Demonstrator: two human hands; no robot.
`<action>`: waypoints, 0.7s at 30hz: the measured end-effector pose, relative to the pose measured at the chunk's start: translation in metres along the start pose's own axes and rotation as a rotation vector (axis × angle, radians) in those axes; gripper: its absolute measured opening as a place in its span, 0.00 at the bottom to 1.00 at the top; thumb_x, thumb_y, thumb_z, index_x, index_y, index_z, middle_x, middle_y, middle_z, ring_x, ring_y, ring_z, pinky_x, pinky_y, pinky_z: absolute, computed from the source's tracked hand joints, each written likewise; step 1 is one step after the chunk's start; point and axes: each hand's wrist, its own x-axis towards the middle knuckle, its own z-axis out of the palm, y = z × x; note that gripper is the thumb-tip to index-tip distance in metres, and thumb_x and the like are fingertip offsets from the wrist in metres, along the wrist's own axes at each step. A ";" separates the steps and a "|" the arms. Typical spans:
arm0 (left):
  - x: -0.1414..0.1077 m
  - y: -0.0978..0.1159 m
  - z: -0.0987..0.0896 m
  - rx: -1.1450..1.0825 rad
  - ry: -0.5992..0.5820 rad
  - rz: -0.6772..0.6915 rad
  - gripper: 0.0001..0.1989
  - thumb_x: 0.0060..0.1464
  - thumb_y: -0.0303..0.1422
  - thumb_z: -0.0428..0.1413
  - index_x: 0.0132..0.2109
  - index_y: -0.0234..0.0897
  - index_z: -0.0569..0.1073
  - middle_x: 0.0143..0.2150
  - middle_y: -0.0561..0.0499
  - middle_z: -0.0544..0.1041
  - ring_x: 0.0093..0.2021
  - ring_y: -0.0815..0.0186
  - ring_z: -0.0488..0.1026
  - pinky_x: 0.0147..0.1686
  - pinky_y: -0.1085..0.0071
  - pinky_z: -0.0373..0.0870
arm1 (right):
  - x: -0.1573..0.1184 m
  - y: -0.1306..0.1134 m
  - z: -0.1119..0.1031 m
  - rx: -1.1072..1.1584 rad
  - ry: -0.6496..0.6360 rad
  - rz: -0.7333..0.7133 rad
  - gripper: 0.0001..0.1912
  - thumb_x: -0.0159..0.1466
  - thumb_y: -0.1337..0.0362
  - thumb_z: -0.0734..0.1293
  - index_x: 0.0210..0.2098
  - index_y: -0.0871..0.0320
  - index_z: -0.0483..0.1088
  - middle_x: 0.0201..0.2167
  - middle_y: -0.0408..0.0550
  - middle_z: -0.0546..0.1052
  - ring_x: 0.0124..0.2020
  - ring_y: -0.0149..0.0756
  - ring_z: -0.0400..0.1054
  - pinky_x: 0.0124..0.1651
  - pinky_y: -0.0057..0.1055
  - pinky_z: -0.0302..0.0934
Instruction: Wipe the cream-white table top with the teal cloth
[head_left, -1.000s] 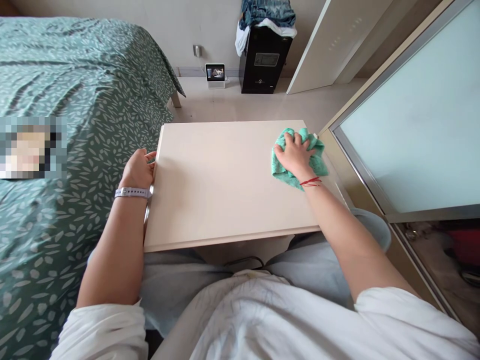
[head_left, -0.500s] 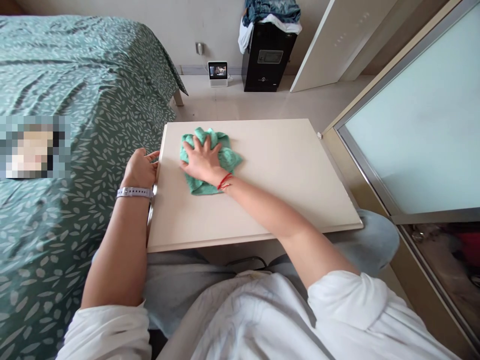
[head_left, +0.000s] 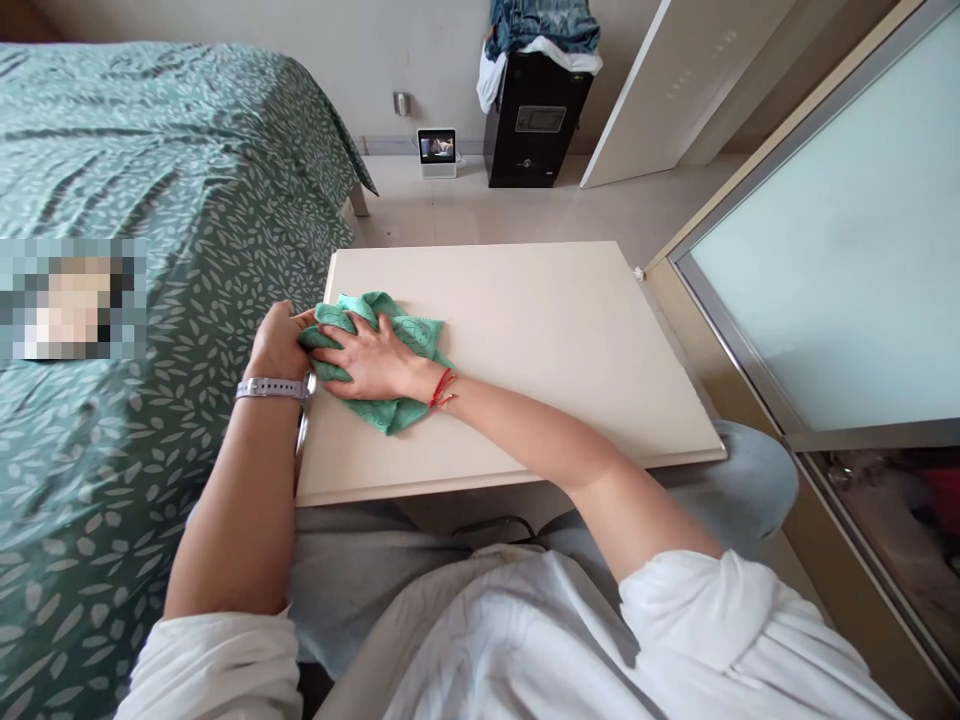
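Observation:
A cream-coloured tabletop (head_left: 540, 330) lies across in front of me, over my knees. On its left part is a crumpled green cloth (head_left: 412, 335), reaching to the left edge. My right hand (head_left: 367, 362), a red string at its wrist, presses on the cloth with fingers spread over it and gathering its folds. At the left edge of the tabletop, my left hand (head_left: 279, 340) holds the side, wearing a pale watch strap. Its fingertips are partly hidden by the edge and the cloth, and the cloth comes up against them.
A bed with a green leaf-patterned cover (head_left: 187, 250) stands close on the left. Along the far wall are a small screen (head_left: 437, 150) and a black cabinet (head_left: 536, 130) topped with clothes. A frosted sliding door (head_left: 840, 240) borders the right side.
My right hand has slid the green cloth left and nearer to me, up to the tabletop's left edge. The left hand keeps its place at that edge.

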 end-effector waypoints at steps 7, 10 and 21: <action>0.002 0.007 -0.004 0.032 0.080 -0.076 0.21 0.90 0.41 0.40 0.67 0.39 0.75 0.27 0.55 0.71 0.20 0.59 0.60 0.23 0.68 0.54 | -0.046 0.065 -0.006 0.035 0.032 0.227 0.39 0.86 0.55 0.66 0.94 0.47 0.71 0.99 0.55 0.60 0.96 0.76 0.54 0.92 0.80 0.55; 0.001 0.007 -0.002 0.043 0.099 -0.056 0.21 0.91 0.40 0.39 0.65 0.37 0.74 0.28 0.55 0.70 0.21 0.62 0.61 0.24 0.69 0.53 | -0.077 0.104 -0.013 0.051 0.047 0.381 0.40 0.86 0.55 0.63 0.95 0.49 0.69 0.99 0.57 0.59 0.96 0.79 0.52 0.91 0.82 0.53; -0.007 0.006 0.004 -0.011 0.118 -0.035 0.21 0.92 0.38 0.42 0.71 0.33 0.75 0.28 0.57 0.72 0.16 0.64 0.60 0.18 0.71 0.51 | -0.220 0.227 -0.020 -0.017 0.241 0.967 0.41 0.85 0.52 0.58 0.92 0.52 0.73 0.96 0.62 0.65 0.90 0.83 0.61 0.87 0.85 0.61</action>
